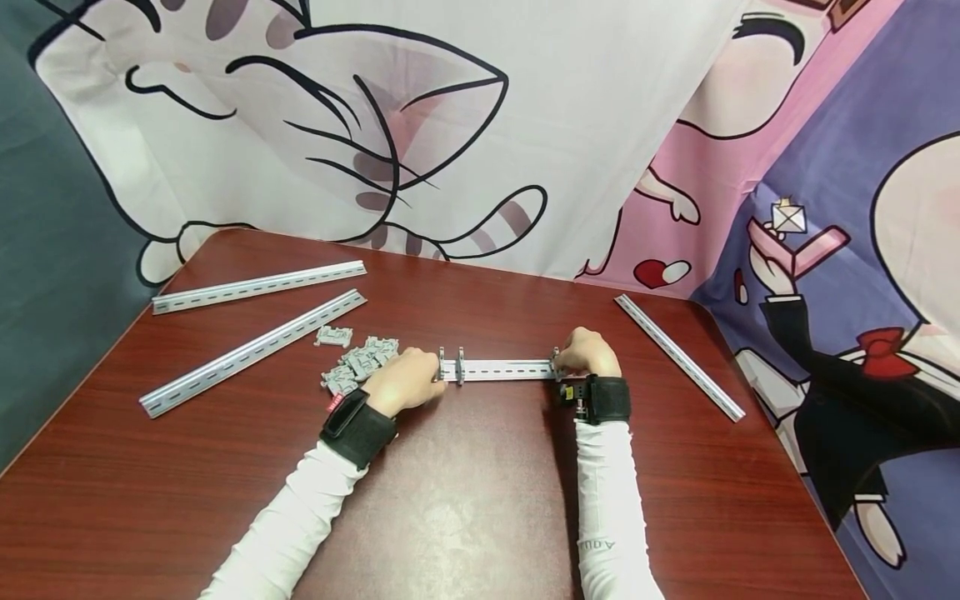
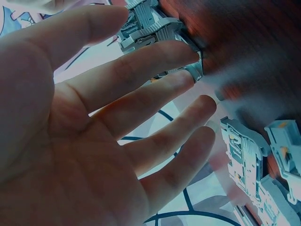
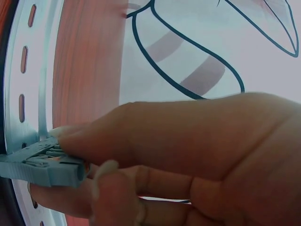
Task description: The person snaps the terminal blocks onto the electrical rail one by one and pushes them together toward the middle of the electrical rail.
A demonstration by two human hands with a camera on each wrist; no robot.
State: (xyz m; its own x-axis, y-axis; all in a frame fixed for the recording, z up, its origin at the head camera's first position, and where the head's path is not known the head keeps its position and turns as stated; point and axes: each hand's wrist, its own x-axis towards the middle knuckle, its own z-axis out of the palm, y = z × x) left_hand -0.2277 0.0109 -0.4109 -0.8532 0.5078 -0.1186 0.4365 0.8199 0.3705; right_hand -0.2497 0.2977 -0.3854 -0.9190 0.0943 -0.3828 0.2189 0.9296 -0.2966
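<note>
A slotted metal DIN rail lies crosswise on the table between both hands. Two grey terminal blocks, one of them the inner block, stand upright on its left end. My left hand is at that end; in the left wrist view its fingers are nearly straight and spread, with fingertips against or very near the rail's end and blocks. At the right end, my right hand pinches another grey terminal block between thumb and fingers, set across the rail. Whether that block is clipped on cannot be told.
A pile of grey terminal blocks lies beside my left hand, with a single block just behind it. Two longer rails, a rear one and a front one, lie at left. Another rail lies at right. Printed cloth hangs behind the table.
</note>
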